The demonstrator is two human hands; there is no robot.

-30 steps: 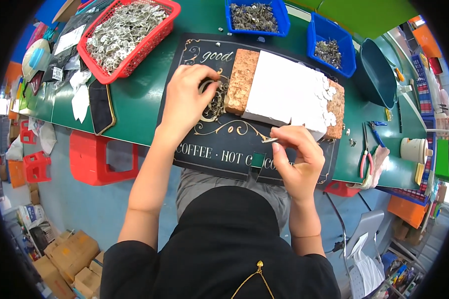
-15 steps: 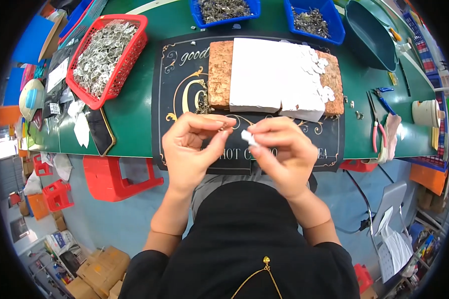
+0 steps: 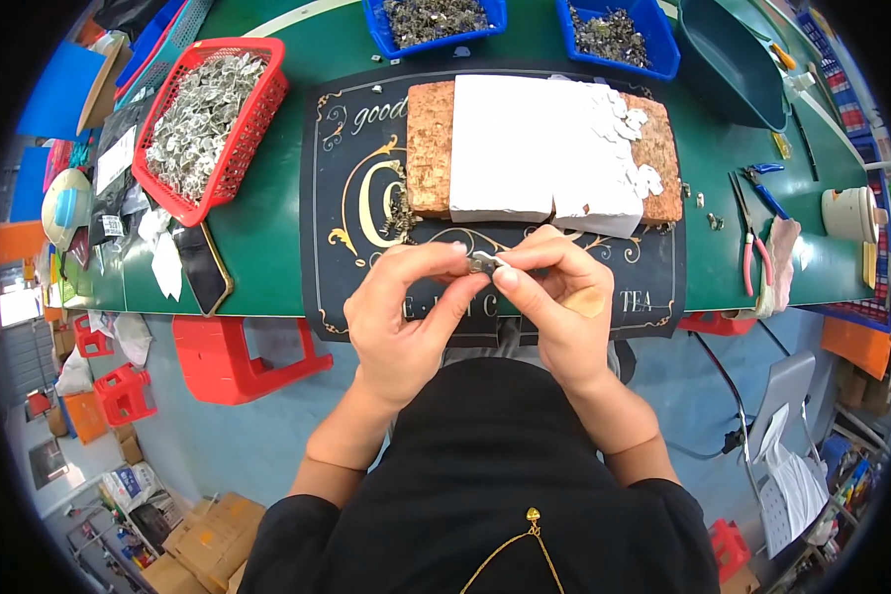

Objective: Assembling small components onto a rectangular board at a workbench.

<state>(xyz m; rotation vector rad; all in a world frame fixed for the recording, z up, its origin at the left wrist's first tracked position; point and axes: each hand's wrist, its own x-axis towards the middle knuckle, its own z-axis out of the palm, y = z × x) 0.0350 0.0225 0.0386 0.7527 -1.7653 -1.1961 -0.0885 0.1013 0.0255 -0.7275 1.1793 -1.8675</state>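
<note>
Over the mat (image 3: 651, 272), toward 6 o'clock: one small metal part (image 3: 481, 263), pinched narrowly by left hand (image 3: 406, 309) and right hand (image 3: 562, 305), apparently for steadiness. At 12 o'clock: white block (image 3: 525, 148), likely for near reach. At 10 o'clock: red basket (image 3: 250, 134).

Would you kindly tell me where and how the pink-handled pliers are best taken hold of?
Probably by the pink handles, coming from the near edge of the table: the pliers lie with their metal tips pointing away from the person and handles toward that edge. The right hand is nearer. A pink cloth lies close by the right handle, so favour the left.
</note>
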